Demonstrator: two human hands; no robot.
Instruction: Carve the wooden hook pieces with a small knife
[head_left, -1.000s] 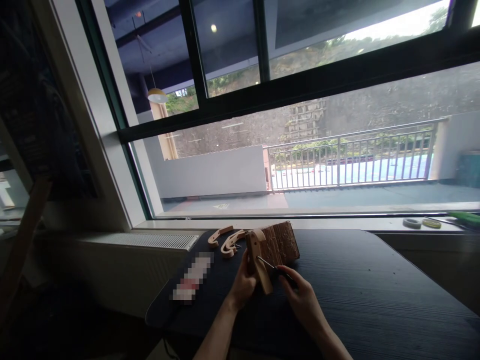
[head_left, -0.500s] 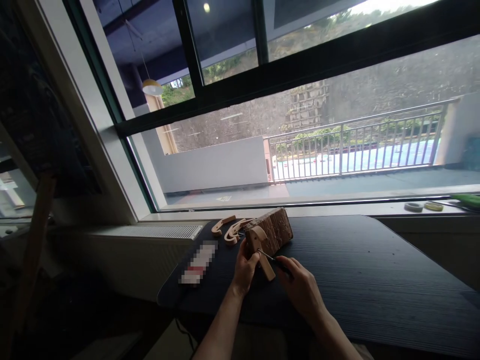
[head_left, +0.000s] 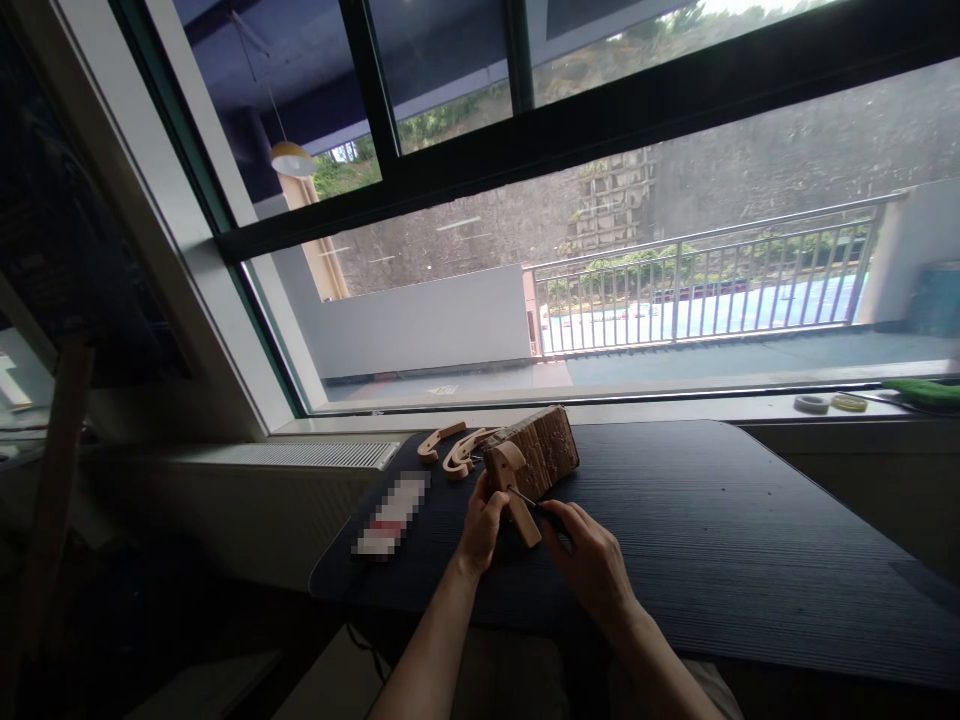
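Observation:
My left hand (head_left: pixel 480 528) is closed around a pale wooden hook-shaped piece (head_left: pixel 526 522), pressing it against the end of a rough brown wooden block (head_left: pixel 544 450). The hook's curved end is up, and its straight end slants down toward me. My right hand (head_left: pixel 590 560) grips the dark handle of a screwdriver (head_left: pixel 555 519). Its thin metal shaft points left and meets the face of the hook close to my left thumb; the very tip is too small to make out. More curved wooden hooks (head_left: pixel 457 462) lie on the table just left of the block.
The dark wood-grain table (head_left: pixel 705 530) stands against the window sill (head_left: pixel 637 412). A blurred-out pale and red item (head_left: pixel 393 515) lies at its left. Two tape rolls (head_left: pixel 811 404) and a green object (head_left: pixel 922 394) rest on the sill. A radiator (head_left: pixel 315 460) is at left.
The whole view has shifted slightly, so things sit a little further left and higher. Both hands keep their hold, with the screwdriver still at the hook.

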